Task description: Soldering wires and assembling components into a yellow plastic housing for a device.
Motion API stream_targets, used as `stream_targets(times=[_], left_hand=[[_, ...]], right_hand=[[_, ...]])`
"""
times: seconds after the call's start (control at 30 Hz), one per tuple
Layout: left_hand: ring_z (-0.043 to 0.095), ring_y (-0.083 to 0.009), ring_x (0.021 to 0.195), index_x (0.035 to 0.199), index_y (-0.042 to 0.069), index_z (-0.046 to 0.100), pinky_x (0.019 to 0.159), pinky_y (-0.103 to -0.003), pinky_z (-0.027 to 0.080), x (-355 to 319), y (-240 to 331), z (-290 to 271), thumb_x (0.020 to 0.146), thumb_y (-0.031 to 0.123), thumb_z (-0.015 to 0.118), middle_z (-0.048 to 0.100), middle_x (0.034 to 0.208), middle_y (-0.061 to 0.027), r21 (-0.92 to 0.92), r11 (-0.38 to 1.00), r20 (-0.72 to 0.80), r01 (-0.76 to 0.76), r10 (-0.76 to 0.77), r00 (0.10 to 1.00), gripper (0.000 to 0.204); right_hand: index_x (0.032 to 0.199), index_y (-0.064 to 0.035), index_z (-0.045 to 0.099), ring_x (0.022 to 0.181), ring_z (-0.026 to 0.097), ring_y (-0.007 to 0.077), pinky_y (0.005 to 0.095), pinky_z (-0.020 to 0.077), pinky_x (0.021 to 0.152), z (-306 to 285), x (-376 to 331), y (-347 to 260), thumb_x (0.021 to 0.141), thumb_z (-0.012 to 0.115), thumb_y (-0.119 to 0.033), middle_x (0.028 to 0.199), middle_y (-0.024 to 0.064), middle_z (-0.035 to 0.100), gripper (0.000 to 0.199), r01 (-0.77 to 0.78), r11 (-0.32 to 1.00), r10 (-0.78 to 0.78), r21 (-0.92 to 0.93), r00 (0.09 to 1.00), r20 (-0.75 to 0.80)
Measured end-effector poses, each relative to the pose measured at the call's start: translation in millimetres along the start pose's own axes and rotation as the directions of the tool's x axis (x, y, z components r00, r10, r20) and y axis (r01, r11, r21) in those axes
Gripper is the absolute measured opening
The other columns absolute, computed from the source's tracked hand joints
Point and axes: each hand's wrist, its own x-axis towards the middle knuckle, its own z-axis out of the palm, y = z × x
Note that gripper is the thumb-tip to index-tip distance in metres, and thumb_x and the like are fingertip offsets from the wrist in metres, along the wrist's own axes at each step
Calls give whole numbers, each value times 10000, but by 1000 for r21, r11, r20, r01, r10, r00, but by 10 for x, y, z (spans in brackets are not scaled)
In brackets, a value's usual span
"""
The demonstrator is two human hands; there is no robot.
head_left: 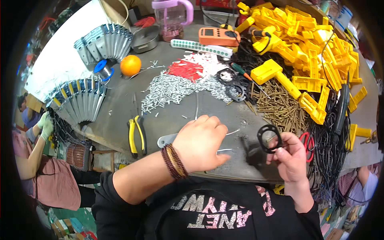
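My left hand (202,138) is palm down over the near middle of the table, its fingers curled around a flat grey metal piece (166,140). One rounded end of that piece, with a hole, sticks out beside my wrist; the rest is hidden. Thin white wires (233,131) come out on the hand's right side. Raised at the right, my right hand (292,157) pinches a black ring-shaped part (269,139) between thumb and fingers. A brass screw (273,138) shows across the ring's opening.
Piles of silver screws (168,90), red sleeves (186,71) and brass screws (280,106) lie beyond my hands. Yellow-handled pliers (137,136) rest at left, near fanned metal pieces (80,100). Yellow plastic parts (296,44), black cables (326,156) and red-handled scissors (308,146) crowd the right.
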Motion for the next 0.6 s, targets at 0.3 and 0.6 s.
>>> stream_targets(times=[0.3,0.6], left_hand=[[626,-302,821,856,75,663,791,-413,466,37,184,239,753,132,727,649,772,-65,-162,979,-208,-124,89,974,134],[566,-318,1117,1185,34,575,964,-411,411,-95,236,126,693,253,814,611,1150,-125,-197,979,-292,-50,-10,956,590]], right_hand=[[959,-6,667,758,580,85,217,484,658,136,67,144,791,770,-26,929,22,594,198,189,844,-156,-501,982,107],[942,-117,712,701,655,234,333,521,588,260,81,216,782,755,-208,782,39,641,189,428,390,-166,-815,904,395]])
